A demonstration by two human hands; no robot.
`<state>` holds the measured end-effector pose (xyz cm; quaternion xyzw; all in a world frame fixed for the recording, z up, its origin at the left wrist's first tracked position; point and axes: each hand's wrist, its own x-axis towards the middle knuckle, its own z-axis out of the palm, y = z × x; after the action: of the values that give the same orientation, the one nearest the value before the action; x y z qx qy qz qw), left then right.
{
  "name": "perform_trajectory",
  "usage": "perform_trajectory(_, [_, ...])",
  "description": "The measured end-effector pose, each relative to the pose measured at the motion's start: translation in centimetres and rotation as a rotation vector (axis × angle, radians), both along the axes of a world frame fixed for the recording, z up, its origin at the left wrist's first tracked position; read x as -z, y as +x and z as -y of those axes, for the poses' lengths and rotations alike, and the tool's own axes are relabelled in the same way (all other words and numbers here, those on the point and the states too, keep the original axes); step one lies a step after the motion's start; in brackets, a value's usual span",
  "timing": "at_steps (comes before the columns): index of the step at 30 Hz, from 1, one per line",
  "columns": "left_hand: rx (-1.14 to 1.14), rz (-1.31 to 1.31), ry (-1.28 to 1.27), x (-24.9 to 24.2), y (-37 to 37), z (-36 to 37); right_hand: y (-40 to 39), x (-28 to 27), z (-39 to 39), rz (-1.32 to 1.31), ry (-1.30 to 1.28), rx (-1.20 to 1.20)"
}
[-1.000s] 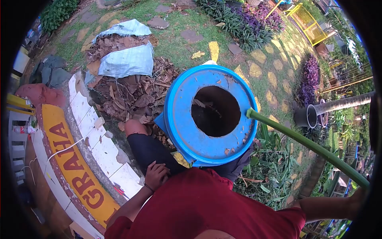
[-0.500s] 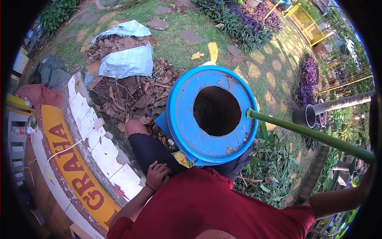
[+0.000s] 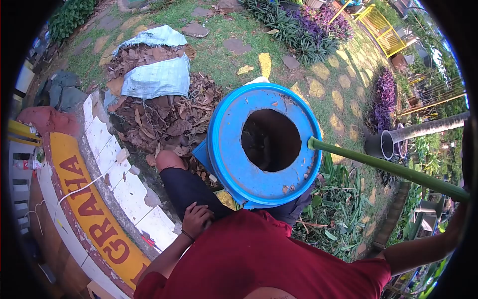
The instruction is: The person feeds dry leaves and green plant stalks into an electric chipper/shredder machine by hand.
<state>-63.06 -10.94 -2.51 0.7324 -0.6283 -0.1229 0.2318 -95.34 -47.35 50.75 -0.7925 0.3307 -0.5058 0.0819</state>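
Observation:
A blue plastic drum (image 3: 229, 169) stands in front of me, with a round hole cut in its lid; the inside is dark. My left hand (image 3: 197, 219) rests on my left thigh by the hip, fingers stretched out and holding nothing. A long green stalk (image 3: 383, 165) runs from the drum's right rim out to the right edge of the view. At its outer end is my right hand (image 3: 466, 172), dark and partly cut off, closed around the stalk. Bits of dry leaf lie on the lid.
Left of the drum are a heap of dry leaves (image 3: 169, 119) and a pale blue sack (image 3: 158, 79) with leaves. A white-tiled kerb (image 3: 117, 174) curves along the left. Cut green leaves (image 3: 333, 224) lie at right, near a grey pot (image 3: 381, 144).
The view has shifted very slightly. Both hands, the stalk and the drum keep nearly the same places.

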Motion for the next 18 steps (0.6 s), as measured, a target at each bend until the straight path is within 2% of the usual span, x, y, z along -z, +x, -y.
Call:
perform_trajectory(1, [0.0,-0.001,0.002,0.3,0.0,-0.1,0.4,0.0,-0.1,-0.035,-0.044,0.27])
perform_trajectory(5, [-0.006,0.006,-0.007,0.4,0.0,0.1,0.2,0.1,0.6,0.04,-0.031,0.219])
perform_trajectory(7, [-0.007,-0.005,-0.007,-0.1,0.1,0.2,-0.3,0.1,0.8,-0.05,-0.094,-0.059])
perform_trajectory(8, [-0.004,-0.008,-0.009,-0.2,0.1,0.3,0.1,0.1,0.5,-0.052,-0.094,-0.058])
perform_trajectory(10, [-0.004,-0.011,-0.013,-0.2,0.2,0.4,1.3,-0.3,-0.2,0.111,0.119,-0.463])
perform_trajectory(11, [-0.006,-0.009,-0.01,-0.2,0.2,0.4,1.4,-0.5,-0.2,0.11,0.119,-0.465])
perform_trajectory(13, [-0.005,-0.01,-0.008,-0.1,0.2,0.3,1.6,-1.1,-0.4,0.176,0.186,-0.701])
perform_trajectory(14, [-0.002,-0.012,-0.01,-0.1,0.2,0.3,3.7,-1.5,-1.0,0.173,0.185,-0.702])
perform_trajectory(15, [0.0,-0.014,-0.013,-0.1,0.3,0.2,7.6,-1.9,-1.9,0.824,0.12,-0.449])
perform_trajectory(16, [-0.003,-0.015,-0.017,-0.2,0.3,0.2,7.6,-2.0,-1.8,1.145,0.099,-0.311])
perform_trajectory(17, [-0.004,-0.017,-0.017,-0.2,0.3,0.2,6.1,-2.2,-1.2,1.143,0.098,-0.317])
perform_trajectory(18, [-0.006,-0.019,-0.016,-0.2,0.3,0.2,3.6,-2.3,-0.2,0.841,0.012,-0.373])
